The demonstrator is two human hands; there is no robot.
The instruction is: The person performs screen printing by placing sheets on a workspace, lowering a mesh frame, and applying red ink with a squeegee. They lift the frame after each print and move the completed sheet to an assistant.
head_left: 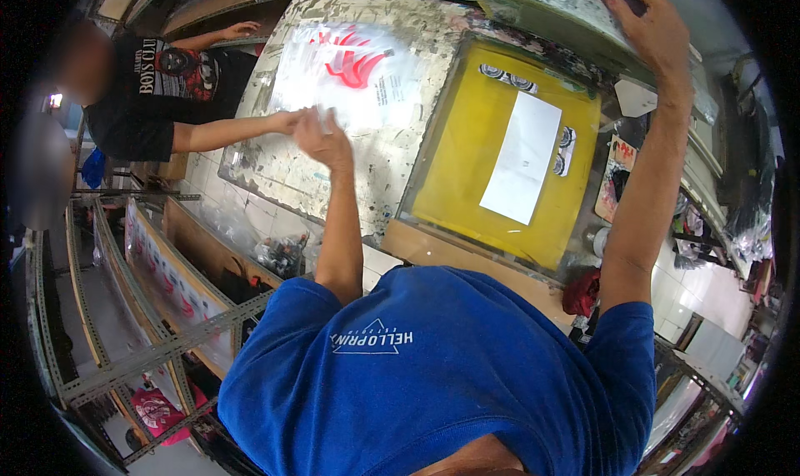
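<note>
A see-through sheet (304, 67) with bright red brushed shapes and small dark print lies on a paint-stained pale board (417, 126). At its near edge is my left hand (325, 140), its fingers smeared by motion, so their grip does not show. A co-worker's hand (287, 122) reaches in from the left, almost meeting mine. My right hand (654, 30) is raised at the far right, fingers curled around something dark at the picture's top that I cannot make out. Right of the board is a yellow panel (450, 172) bearing a blank white paper (523, 159).
A co-worker in a black shirt (137, 101) stands at the left. Metal racks (167, 343) holding flat boards fill the lower left. Small black-and-white printed strips (565, 152) lie on the yellow panel. Dark red cloth (581, 291) sits by its near right corner.
</note>
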